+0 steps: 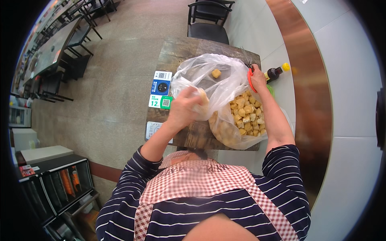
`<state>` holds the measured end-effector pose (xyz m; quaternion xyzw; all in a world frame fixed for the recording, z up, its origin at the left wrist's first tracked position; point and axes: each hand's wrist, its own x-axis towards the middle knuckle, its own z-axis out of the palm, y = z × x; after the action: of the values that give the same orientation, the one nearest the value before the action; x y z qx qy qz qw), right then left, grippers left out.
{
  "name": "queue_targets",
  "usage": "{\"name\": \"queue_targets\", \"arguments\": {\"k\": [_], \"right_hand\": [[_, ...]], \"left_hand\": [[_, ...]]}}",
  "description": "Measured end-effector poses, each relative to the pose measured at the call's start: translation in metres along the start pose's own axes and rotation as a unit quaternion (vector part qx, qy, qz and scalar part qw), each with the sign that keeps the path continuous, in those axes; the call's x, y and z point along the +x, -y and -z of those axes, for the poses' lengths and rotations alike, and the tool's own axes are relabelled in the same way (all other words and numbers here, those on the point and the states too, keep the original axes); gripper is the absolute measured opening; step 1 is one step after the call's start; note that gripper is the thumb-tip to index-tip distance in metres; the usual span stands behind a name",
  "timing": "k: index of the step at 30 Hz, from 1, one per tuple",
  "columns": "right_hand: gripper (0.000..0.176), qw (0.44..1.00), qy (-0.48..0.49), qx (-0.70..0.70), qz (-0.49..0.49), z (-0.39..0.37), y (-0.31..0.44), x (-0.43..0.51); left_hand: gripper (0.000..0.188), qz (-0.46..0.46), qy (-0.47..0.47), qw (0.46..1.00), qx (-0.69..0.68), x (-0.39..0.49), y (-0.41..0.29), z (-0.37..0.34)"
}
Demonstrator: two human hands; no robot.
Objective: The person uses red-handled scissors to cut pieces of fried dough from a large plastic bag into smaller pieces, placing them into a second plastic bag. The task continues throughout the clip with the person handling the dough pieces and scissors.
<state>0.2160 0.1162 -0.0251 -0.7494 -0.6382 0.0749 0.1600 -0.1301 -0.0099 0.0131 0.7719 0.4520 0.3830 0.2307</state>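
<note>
My right hand (258, 79) holds red-handled scissors (250, 80), their blades pointing towards the far edge of the table. Motion blurs my left hand (184, 110), which is at the near left side of a clear plastic bag (227, 64). A pale yellow lump (204, 98) shows by its fingers; whether the hand grips it cannot be made out. One fried tofu cube (216, 73) lies in the far part of this bag. Nearer to me, under my right forearm, a second plastic bag (223, 137) holds many fried tofu pieces (247, 113), some showing white sides.
Printed code cards (160, 90) lie along the left edge of the wooden table (178, 48). Beyond my right hand are a dark sauce bottle (273, 74) with a yellow cap and a green item (270, 89). A black chair (208, 31) stands past the far edge, beside the wall (352, 90).
</note>
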Motion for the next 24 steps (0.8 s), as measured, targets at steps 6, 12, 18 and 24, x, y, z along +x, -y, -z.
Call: {"name": "queue_targets", "arguments": {"k": [6, 12, 18, 24], "right_hand": [[0.062, 0.998, -0.013, 0.065, -0.008, 0.036, 0.015, -0.008], [0.043, 0.943, 0.115, 0.284, 0.132, 0.072, 0.122, -0.06], [0.029, 0.958, 0.022, -0.135, 0.251, -0.034, 0.149, -0.084], [0.026, 0.997, -0.007, -0.021, 0.072, -0.005, 0.058, -0.056]], "left_hand": [[0.022, -0.027, 0.273, 0.96, 0.06, -0.034, 0.006, -0.062], [0.033, -0.114, 0.368, 0.916, 0.113, -0.009, -0.011, -0.058], [0.05, -0.054, 0.477, 0.859, 0.178, 0.009, -0.048, -0.021], [0.022, -0.003, 0.394, 0.919, 0.002, 0.059, -0.012, 0.01]]}}
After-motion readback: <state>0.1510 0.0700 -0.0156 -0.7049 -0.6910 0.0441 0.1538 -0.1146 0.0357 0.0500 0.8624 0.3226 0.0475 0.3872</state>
